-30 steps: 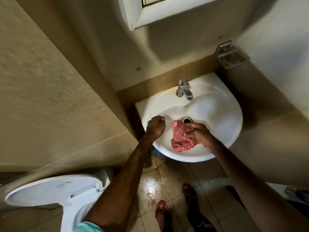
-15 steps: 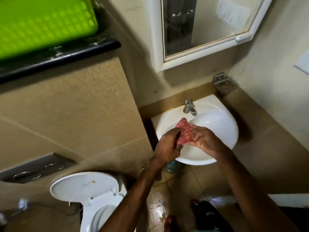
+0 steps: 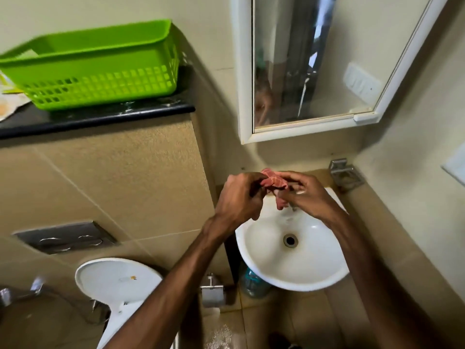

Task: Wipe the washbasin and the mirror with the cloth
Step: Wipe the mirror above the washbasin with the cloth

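A small red checked cloth (image 3: pixel 273 181) is bunched up in the air above the back of the white corner washbasin (image 3: pixel 314 270). My left hand (image 3: pixel 240 197) grips its left end and my right hand (image 3: pixel 305 195) pinches its right end, with a corner of the cloth hanging down between them. The hands hide the tap. The white-framed mirror (image 3: pixel 324 59) hangs on the wall above the basin, well above both hands.
A green plastic basket (image 3: pixel 100 69) stands on a black ledge (image 3: pixel 100 117) at upper left. Below it are a flush plate (image 3: pixel 64 238) and the toilet lid (image 3: pixel 115 280). A metal soap holder (image 3: pixel 346 173) is fixed right of the basin. The floor tiles look wet.
The view has tilted up from the basin to the mirror. Both hands lifted the cloth out of the bowl to above its back edge, and my left hand took hold of it.
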### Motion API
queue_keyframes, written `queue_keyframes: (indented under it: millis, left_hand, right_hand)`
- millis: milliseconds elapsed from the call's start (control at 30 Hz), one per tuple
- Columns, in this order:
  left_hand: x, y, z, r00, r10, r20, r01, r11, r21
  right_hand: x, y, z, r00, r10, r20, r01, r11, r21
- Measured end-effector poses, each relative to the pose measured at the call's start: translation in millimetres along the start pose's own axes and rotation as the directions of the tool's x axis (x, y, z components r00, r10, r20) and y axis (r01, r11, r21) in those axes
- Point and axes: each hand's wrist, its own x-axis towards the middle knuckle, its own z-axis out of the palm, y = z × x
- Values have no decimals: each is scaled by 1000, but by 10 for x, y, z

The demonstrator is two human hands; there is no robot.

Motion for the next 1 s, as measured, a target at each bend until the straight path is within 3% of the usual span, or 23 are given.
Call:
queue_keyframes:
  millis: [133, 267, 333, 467, 733, 900, 1000]
  left_hand:
    - [47, 360, -214, 996, -41, -80, 44, 998, 35]
    - [11, 696, -467, 972, -27, -234, 37, 999, 38]
    - [39, 862, -643, 935, 46, -352, 3, 991, 137]
    - [178, 1196, -1084, 847, 153, -509, -33, 971, 238]
    - [688, 1605, -1840, 729, 327, -601, -83, 914, 397]
    - [1003, 1886, -2293, 605, 422, -675, -146, 893, 426]
    - [1120, 2040, -2581, 530, 448, -720, -198, 891, 409]
  right_hand:
    - [257, -252, -292, 991, -130, -5, 124, 956, -264]
    - [451, -664, -439, 954, -298, -18, 282, 920, -273]
    - [532, -938, -534, 897, -442, -23, 418, 863, -286]
    - [664, -1580, -788, 712, -700, -56, 654, 690, -309]
    - [957, -2741, -1217, 544, -825, -151, 812, 563, -152]
    - [983, -3356, -1342, 506, -838, -206, 838, 534, -112]
    - [987, -3581, -1379, 519, -834, -189, 847, 532, -21]
